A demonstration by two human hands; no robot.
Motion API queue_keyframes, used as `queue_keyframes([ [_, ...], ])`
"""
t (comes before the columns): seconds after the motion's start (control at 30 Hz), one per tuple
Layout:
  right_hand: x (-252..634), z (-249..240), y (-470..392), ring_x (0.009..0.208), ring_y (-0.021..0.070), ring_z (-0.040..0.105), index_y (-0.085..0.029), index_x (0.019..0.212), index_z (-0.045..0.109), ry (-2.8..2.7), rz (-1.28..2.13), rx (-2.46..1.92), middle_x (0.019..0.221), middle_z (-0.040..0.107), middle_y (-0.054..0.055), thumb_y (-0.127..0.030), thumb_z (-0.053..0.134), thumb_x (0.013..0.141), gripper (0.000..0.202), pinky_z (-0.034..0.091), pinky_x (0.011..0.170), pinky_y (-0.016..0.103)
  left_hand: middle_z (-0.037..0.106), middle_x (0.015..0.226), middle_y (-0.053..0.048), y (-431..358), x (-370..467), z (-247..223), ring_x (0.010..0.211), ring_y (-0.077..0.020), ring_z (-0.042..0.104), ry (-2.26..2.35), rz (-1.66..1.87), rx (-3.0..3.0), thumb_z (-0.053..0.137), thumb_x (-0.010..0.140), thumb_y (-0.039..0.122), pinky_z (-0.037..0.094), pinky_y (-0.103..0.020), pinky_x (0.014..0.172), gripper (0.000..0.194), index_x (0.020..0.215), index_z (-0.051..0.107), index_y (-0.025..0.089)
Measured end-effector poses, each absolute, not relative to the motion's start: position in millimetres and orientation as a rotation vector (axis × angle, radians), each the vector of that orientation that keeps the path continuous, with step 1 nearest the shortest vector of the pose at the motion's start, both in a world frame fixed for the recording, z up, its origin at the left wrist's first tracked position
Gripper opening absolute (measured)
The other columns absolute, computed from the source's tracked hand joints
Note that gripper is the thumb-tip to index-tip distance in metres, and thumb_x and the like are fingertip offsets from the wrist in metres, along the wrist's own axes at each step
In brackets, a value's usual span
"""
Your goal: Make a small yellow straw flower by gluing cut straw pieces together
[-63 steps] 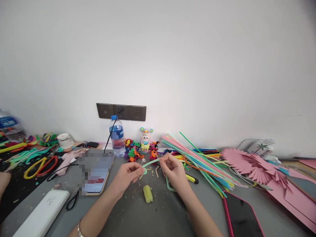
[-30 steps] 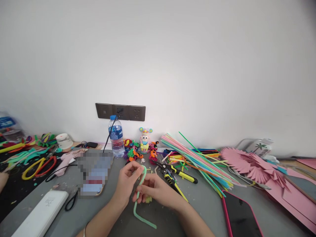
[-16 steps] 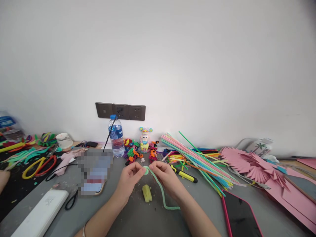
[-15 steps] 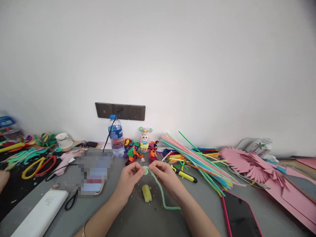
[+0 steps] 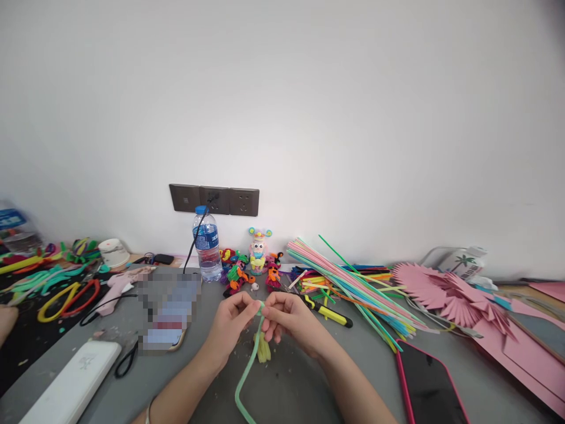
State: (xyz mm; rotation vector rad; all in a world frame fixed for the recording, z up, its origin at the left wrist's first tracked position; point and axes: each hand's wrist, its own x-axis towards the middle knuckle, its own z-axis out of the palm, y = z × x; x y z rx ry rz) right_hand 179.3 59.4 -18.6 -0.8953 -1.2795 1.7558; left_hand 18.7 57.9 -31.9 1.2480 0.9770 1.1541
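Observation:
A pale green pipe cleaner [image 5: 248,368] is pinched at its upper end between both hands, with its long tail curving down toward the front of the table. My left hand [image 5: 233,318] closes thumb and forefinger on the coiled end. Close beside it, my right hand [image 5: 286,318] pinches the same end, its other fingers curled. The coil itself is mostly covered by fingertips. Just below the hands lies a short yellow bundle [image 5: 263,351], partly hidden. Behind them stand a small figurine [image 5: 258,253] and several colourful pipe-cleaner figures [image 5: 238,275].
Bundled pipe cleaners [image 5: 353,282] and a yellow-black cutter [image 5: 331,314] lie right of the hands, beside a pink-cased phone [image 5: 430,383] and pink folded paper [image 5: 459,300]. At left are a water bottle [image 5: 207,244], a blurred-out phone [image 5: 170,312], a white power bank [image 5: 73,383] and a glue gun [image 5: 117,291].
The pipe cleaner's tail has swung from the right side to the left and now hangs below the hands. My right hand has turned slightly, fingers closer to the left.

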Motion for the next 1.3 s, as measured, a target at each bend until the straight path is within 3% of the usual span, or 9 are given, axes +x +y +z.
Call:
queue_keyframes([
  [0.1, 177.7, -18.8, 60.1, 0.048, 0.0119, 0.063, -0.015, 0.073, 0.058, -1.270, 1.684, -0.887, 0.060, 0.069, 0.002, -0.052, 0.076, 0.069, 0.041, 0.044, 0.043, 0.019, 0.044, 0.053, 0.005, 58.0, 16.5, -29.1, 0.049, -0.0078, 0.037, 0.993, 1.176, 1.344, 0.064, 0.080, 0.044, 0.029, -0.019, 0.047, 0.035, 0.061, 0.056, 0.015],
  [0.2, 178.1, -18.4, 61.8, 0.049, 0.0108, 0.063, -0.016, 0.073, 0.059, -1.166, 1.615, -0.845, 0.060, 0.068, 0.001, -0.049, 0.076, 0.071, 0.037, 0.044, 0.044, 0.018, 0.057, 0.063, 0.001, 59.5, 13.8, -26.3, 0.053, -0.0100, 0.047, 0.999, 1.151, 1.443, 0.059, 0.085, 0.040, 0.038, -0.020, 0.051, 0.027, 0.077, 0.067, 0.015],
  [0.4, 184.4, -18.0, 65.5, 0.051, 0.0093, 0.063, -0.016, 0.070, 0.059, -0.967, 1.615, -0.777, 0.063, 0.068, 0.000, -0.042, 0.080, 0.070, 0.033, 0.042, 0.044, 0.016, 0.068, 0.086, -0.004, 61.6, 15.8, -34.6, 0.082, -0.0191, 0.063, 0.857, 1.022, 1.406, 0.075, 0.069, 0.024, 0.053, -0.027, 0.074, 0.020, 0.088, 0.071, 0.018],
  [0.6, 184.0, -19.7, 64.4, 0.053, 0.0089, 0.060, -0.017, 0.076, 0.059, -1.066, 1.638, -0.740, 0.062, 0.067, 0.000, -0.041, 0.074, 0.077, 0.029, 0.042, 0.047, 0.017, 0.068, 0.076, -0.003, 60.2, 15.5, -32.0, 0.066, -0.0147, 0.062, 0.832, 1.178, 1.250, 0.076, 0.071, 0.032, 0.051, -0.022, 0.058, 0.021, 0.084, 0.070, 0.018],
  [0.77, 182.9, -19.7, 62.9, 0.057, 0.0100, 0.061, -0.017, 0.078, 0.057, -1.176, 1.635, -0.755, 0.067, 0.070, 0.003, -0.044, 0.071, 0.080, 0.031, 0.040, 0.049, 0.018, 0.068, 0.070, -0.003, 60.8, 12.7, -27.6, 0.063, -0.0144, 0.061, 0.878, 1.295, 1.139, 0.076, 0.070, 0.039, 0.050, -0.023, 0.058, 0.024, 0.075, 0.073, 0.016],
  [1.3, 185.8, -20.7, 62.6, 0.060, 0.0140, 0.066, -0.016, 0.079, 0.059, -1.451, 1.607, -0.887, 0.070, 0.073, 0.005, -0.052, 0.066, 0.081, 0.036, 0.040, 0.051, 0.021, 0.073, 0.073, -0.007, 65.7, 7.9, -29.1, 0.063, -0.0177, 0.061, 1.013, 1.166, 1.260, 0.071, 0.074, 0.040, 0.052, -0.028, 0.063, 0.031, 0.092, 0.078, 0.016],
])
